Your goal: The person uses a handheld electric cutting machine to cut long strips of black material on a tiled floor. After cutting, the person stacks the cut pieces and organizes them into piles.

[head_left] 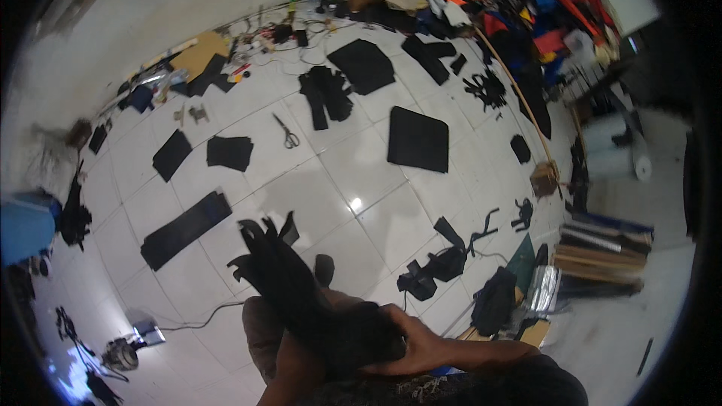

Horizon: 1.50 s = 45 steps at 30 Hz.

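Observation:
A thick bundle of black fabric strips [282, 271] lies across my lap area, its loose ends fanned toward the upper left. My right hand [417, 342] wraps around the near end of the bundle, thumb on top. Underneath, my left hand [340, 300] supports the bundle, with part of it showing past the strips and the rest hidden. On the tiled floor ahead lie a pair of black-handled scissors [286, 133], a long stack of black fabric [186, 230] and a square black stack [418, 140].
Smaller black pieces [229, 153] and a heap of black strips [326, 96] lie on the floor. Black scraps [435, 267] sit to the right. A cable [203, 321] runs to a lit lamp [149, 332] at left. Colourful cloth [556, 15] is piled at the back right.

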Each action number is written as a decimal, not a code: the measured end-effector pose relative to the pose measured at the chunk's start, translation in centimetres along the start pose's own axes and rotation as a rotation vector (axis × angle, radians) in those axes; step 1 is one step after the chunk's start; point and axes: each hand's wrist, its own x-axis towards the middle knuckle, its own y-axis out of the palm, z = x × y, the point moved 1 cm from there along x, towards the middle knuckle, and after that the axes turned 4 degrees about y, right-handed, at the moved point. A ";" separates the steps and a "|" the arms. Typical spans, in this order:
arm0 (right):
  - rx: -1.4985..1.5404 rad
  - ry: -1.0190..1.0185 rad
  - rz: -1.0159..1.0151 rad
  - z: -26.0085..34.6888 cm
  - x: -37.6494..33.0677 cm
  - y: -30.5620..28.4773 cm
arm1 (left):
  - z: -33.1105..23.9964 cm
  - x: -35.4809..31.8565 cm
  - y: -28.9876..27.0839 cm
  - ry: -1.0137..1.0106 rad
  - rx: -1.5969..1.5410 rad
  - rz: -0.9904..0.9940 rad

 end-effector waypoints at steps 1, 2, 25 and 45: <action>0.041 0.023 0.019 1.6 1.1 -0.2 | -1.0 0.4 0.3 0.010 -0.023 0.023; 0.054 0.080 0.043 2.1 2.3 0.5 | -2.2 0.0 0.0 0.052 -0.051 0.032; -0.098 0.326 0.193 6.3 55.6 29.9 | -73.1 -1.3 -27.1 1.387 -0.303 -0.260; 0.053 0.420 0.155 -37.6 109.8 32.1 | -93.3 27.0 -56.1 0.939 -0.007 -0.667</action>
